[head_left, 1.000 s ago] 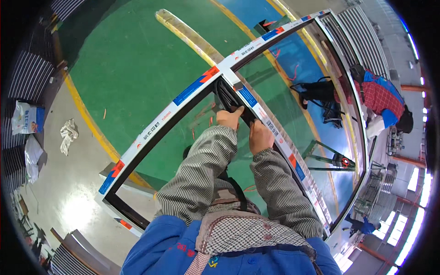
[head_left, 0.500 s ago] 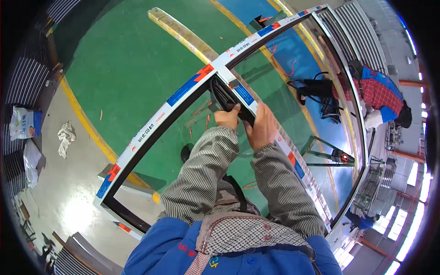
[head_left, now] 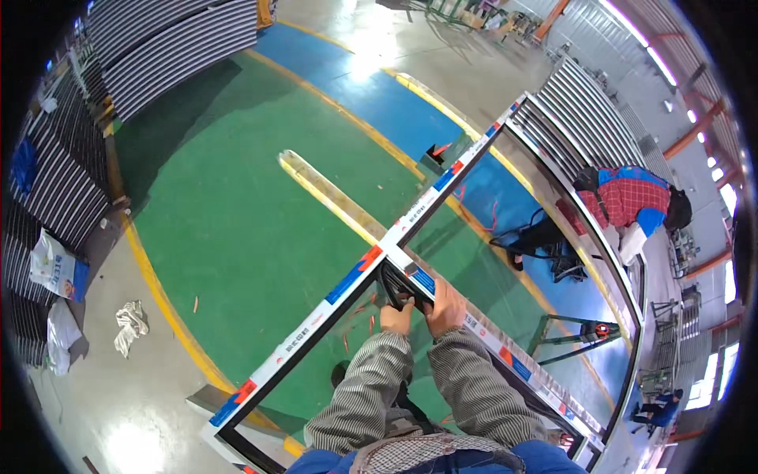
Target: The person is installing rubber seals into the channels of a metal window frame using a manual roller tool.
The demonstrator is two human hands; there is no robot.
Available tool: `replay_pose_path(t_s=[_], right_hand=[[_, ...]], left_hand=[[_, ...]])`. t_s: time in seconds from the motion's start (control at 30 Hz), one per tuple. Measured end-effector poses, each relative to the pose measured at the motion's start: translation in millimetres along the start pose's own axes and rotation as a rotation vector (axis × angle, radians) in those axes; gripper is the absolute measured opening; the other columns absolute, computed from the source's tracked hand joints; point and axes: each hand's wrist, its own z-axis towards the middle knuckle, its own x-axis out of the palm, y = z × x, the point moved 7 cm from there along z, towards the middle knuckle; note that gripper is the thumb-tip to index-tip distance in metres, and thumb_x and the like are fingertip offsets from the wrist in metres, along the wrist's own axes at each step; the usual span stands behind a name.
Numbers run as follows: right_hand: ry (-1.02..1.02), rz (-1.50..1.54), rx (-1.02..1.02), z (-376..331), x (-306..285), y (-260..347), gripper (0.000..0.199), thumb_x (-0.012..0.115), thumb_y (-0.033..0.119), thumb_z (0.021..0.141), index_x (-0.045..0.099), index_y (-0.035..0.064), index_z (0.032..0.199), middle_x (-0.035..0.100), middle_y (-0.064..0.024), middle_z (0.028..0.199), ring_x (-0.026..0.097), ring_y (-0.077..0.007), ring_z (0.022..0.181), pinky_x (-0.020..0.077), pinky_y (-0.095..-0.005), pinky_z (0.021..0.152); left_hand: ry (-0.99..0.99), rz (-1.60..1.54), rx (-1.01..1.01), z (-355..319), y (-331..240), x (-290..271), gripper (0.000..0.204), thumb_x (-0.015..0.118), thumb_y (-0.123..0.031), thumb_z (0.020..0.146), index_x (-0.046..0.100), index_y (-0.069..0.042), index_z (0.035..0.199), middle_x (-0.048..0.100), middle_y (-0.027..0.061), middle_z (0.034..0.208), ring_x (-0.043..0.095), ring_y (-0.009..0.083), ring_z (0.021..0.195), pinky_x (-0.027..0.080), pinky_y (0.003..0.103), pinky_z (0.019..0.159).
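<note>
A large window frame (head_left: 312, 324) wrapped in white, blue and red protective film stretches across in front of me, with dark inner edges. At its middle crossbar, my left hand (head_left: 397, 317) is closed on a looped bundle of black rubber strip (head_left: 392, 286), which lies along the bar's left side near the top joint. My right hand (head_left: 445, 310) is beside it, closed around the crossbar (head_left: 496, 345), its thumb against the black strip. How far the right fingers reach under the bar is hidden.
A yellow-edged beam (head_left: 332, 193) runs under the frame on the green floor. A co-worker in a red checked top (head_left: 628, 197) bends over the frame's far right side. A green stand (head_left: 580, 332), a white rag (head_left: 130, 328) and stacked profiles (head_left: 170, 59) are around.
My view has tilted up, so the frame and both hands sit lower in it. The hands remain at the same part of the crossbar, with the right hand lying closer to the left.
</note>
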Motion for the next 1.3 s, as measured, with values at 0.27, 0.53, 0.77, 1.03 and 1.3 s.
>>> replay_pose_path(t_s=[0.27, 0.53, 0.77, 1.03, 1.3], right_hand=[[-0.176, -0.167, -0.09, 20.3, 10.5, 24.5, 0.061, 0.071, 0.023, 0.071, 0.045, -0.0011, 0.121, 0.054, -0.0165, 0.111, 0.051, -0.0334, 0.099, 0.0413, -0.042, 0.083], [-0.177, -0.197, -0.139, 21.3, 17.9, 52.8, 0.063, 0.071, 0.019, 0.067, 0.044, -0.0026, 0.12, 0.052, -0.0159, 0.104, 0.051, -0.0338, 0.092, 0.0406, -0.0421, 0.081], [-0.198, -0.115, -0.118, 30.4, 10.0, 49.4, 0.061, 0.072, 0.014, 0.065, 0.046, -0.0003, 0.118, 0.053, -0.0163, 0.103, 0.052, -0.0343, 0.092, 0.0434, -0.0427, 0.079], [-0.18, -0.184, -0.107, 51.8, 27.5, 85.0, 0.062, 0.075, 0.023, 0.065, 0.046, 0.0019, 0.117, 0.054, -0.0107, 0.101, 0.053, -0.0285, 0.095, 0.0437, -0.0394, 0.082], [-0.204, -0.083, -0.094, 53.2, 27.5, 74.9, 0.052, 0.067, 0.024, 0.071, 0.047, 0.004, 0.115, 0.054, -0.0107, 0.102, 0.053, -0.0276, 0.095, 0.0433, -0.0387, 0.081]], left_hand=[[-0.082, 0.09, 0.29, 2.5, -28.8, -47.1, 0.05, 0.046, -0.029, 0.093, 0.034, -0.008, 0.138, 0.065, 0.0148, 0.078, 0.064, 0.0319, 0.076, 0.048, 0.041, 0.072], [-0.016, -0.064, 0.305, 32.4, -11.9, -64.5, 0.044, 0.045, -0.025, 0.094, 0.045, 0.003, 0.128, 0.059, 0.0096, 0.063, 0.058, 0.0204, 0.057, 0.046, 0.035, 0.059], [0.003, -0.135, 0.28, 24.5, -19.0, -58.3, 0.042, 0.046, -0.019, 0.094, 0.044, -0.001, 0.132, 0.056, 0.0052, 0.065, 0.05, 0.0126, 0.053, 0.042, 0.03, 0.052], [-0.012, -0.218, 0.218, 32.9, -9.7, -70.6, 0.04, 0.046, -0.019, 0.095, 0.046, -0.001, 0.131, 0.057, 0.0038, 0.065, 0.049, 0.0099, 0.05, 0.04, 0.026, 0.045], [0.038, -0.27, 0.14, 24.2, -16.2, -63.5, 0.041, 0.044, -0.02, 0.096, 0.041, -0.004, 0.134, 0.051, 0.0019, 0.062, 0.04, 0.0082, 0.041, 0.033, 0.027, 0.036]])
